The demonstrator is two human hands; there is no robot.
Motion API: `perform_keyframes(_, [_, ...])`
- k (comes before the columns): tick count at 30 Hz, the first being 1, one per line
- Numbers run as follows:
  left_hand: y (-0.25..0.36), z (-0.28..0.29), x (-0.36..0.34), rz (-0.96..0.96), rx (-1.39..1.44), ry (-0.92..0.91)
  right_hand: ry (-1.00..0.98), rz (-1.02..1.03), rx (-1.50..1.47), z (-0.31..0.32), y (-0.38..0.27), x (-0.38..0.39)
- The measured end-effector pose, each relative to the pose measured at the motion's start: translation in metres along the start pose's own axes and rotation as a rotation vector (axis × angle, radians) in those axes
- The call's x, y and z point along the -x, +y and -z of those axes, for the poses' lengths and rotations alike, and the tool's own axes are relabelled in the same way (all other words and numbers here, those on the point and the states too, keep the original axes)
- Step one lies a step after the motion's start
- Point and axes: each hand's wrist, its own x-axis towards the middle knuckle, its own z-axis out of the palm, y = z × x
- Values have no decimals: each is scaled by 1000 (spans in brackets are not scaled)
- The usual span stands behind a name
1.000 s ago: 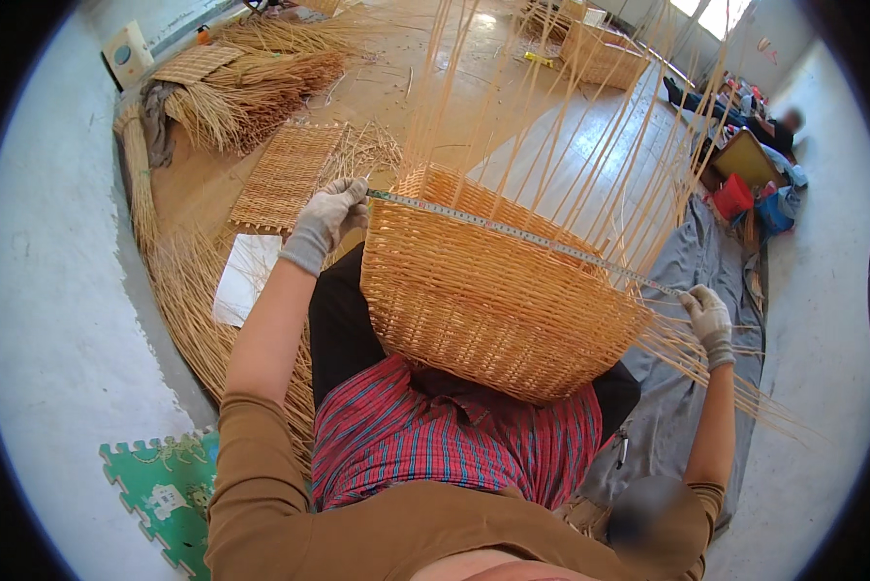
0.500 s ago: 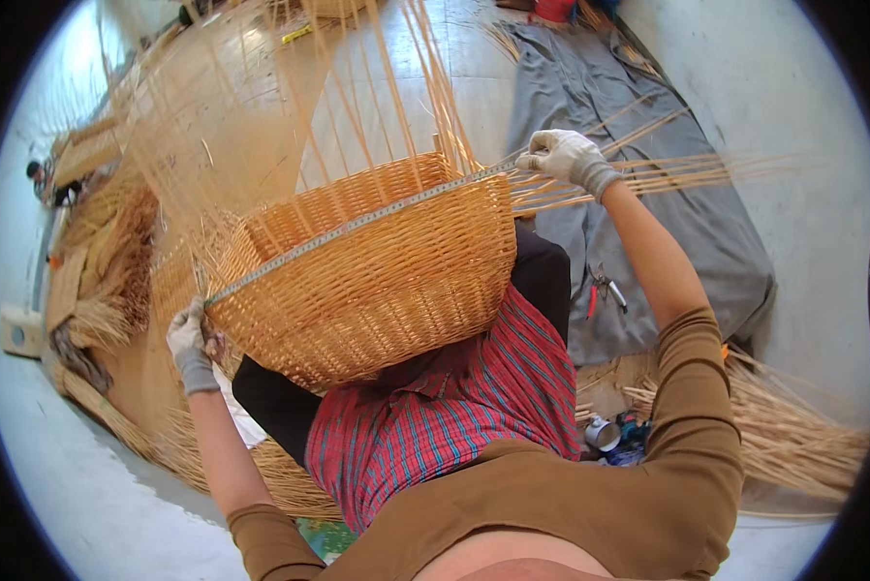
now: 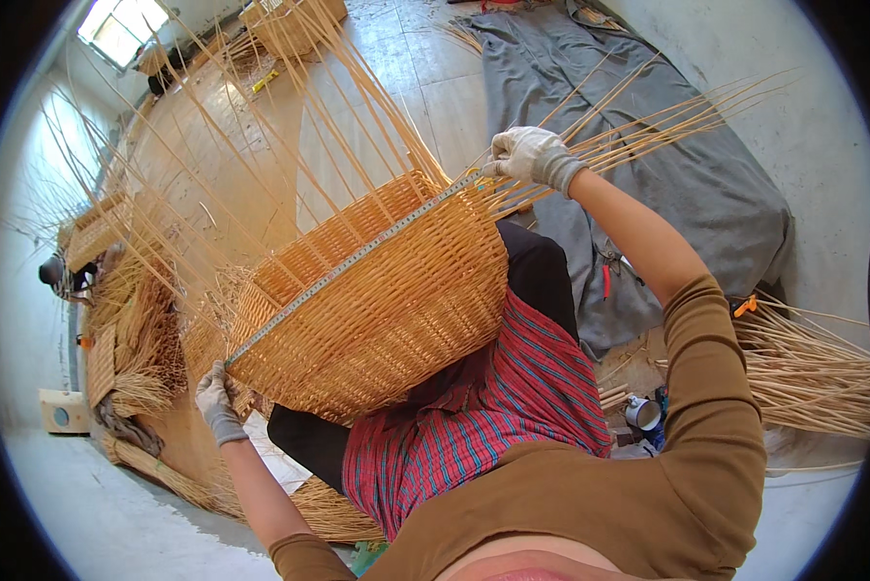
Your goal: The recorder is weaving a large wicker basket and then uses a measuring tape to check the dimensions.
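Observation:
A woven wicker basket (image 3: pixel 377 329) rests tilted on my lap, against my dark trousers and the red striped apron (image 3: pixel 474 397). Long unwoven rods (image 3: pixel 357 126) rise from its far side, and more stick out to the right. A narrow tape measure (image 3: pixel 382 237) stretches taut along the near rim from corner to corner. At the lower left corner my gloved left hand (image 3: pixel 216 392) is closed, pinching the tape's end. My gloved right hand (image 3: pixel 527 155) pinches the other end of the tape just beyond the upper right corner.
Grey cloth (image 3: pixel 668 203) covers the floor at right, with red-handled pruning shears (image 3: pixel 606 279) on it. A bundle of rods (image 3: pixel 813 378) and a metal can (image 3: pixel 642 412) lie near my right elbow. Wicker material (image 3: pixel 139 329) is heaped at left; another basket (image 3: pixel 295 27) stands far off.
The view has shifted. In the picture, the basket's left end and my left hand sit lower, so the tape slopes more steeply. Both hands still pinch the tape.

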Motion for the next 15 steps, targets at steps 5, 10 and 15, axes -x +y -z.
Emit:
perform_keyframes(5, [-40,6,-11,-86,95,56,374,281,70,-5,-3,16])
perform_keyframes(10, [-161,9,25,-267,23,-71,186,311,16,-24,-31,86])
perform_keyframes(15, [-213,-3,-10,-102,377,75,-228,287,-276,-108,-26,113])
